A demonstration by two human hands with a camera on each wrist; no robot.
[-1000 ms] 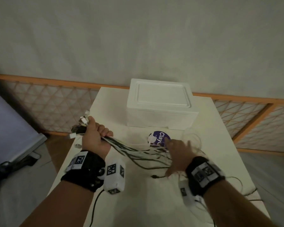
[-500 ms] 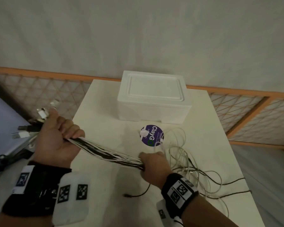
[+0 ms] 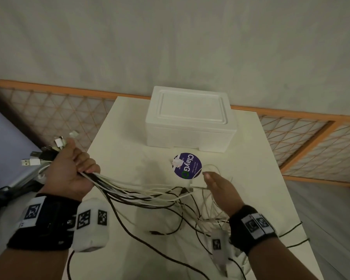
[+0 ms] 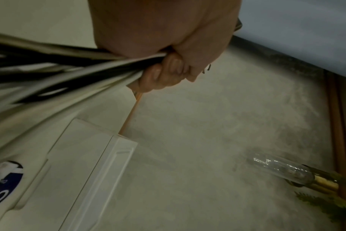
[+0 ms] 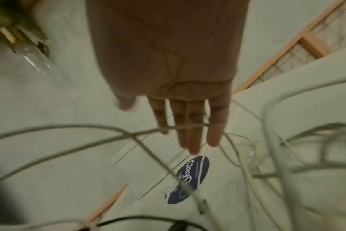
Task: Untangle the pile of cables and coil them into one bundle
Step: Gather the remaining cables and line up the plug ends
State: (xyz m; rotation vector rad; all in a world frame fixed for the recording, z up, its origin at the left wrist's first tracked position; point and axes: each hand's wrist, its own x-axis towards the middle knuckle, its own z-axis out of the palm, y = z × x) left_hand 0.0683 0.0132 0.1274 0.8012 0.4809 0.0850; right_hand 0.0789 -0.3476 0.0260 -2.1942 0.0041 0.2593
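Gathering is about half done, judging from the head view: your left hand [image 3: 69, 170] has its grip closed round the cables [image 3: 141, 195] near their plug ends [image 3: 47, 152], which stick out past your fist off the bench's left edge. From there the strands fan out loose toward your right hand [image 3: 218, 188], whose grip is open, fingers straight, with a thin white strand or two draped across them. The far lengths lie in a slack tangle on the bench [image 3: 125, 134] by your right wrist, some trailing over the near and right edges. By my reading, no coil is started yet; combing the strands straight and winding them are both left. A white foam box [image 3: 190, 122] sits at the back of the bench, a round purple sticker [image 3: 187, 165] just in front of it. A plain wall and an orange-framed lattice panel [image 3: 303, 138] stand behind.

From the left wrist view, your fingers [image 4: 164, 73] are curled tight on the black and white strands.

From the right wrist view, your fingers [image 5: 188, 125] are spread straight, one thin strand lying across them, the sticker beneath. A clear glass tube [image 5: 39, 62] and some greenery show at the upper left.
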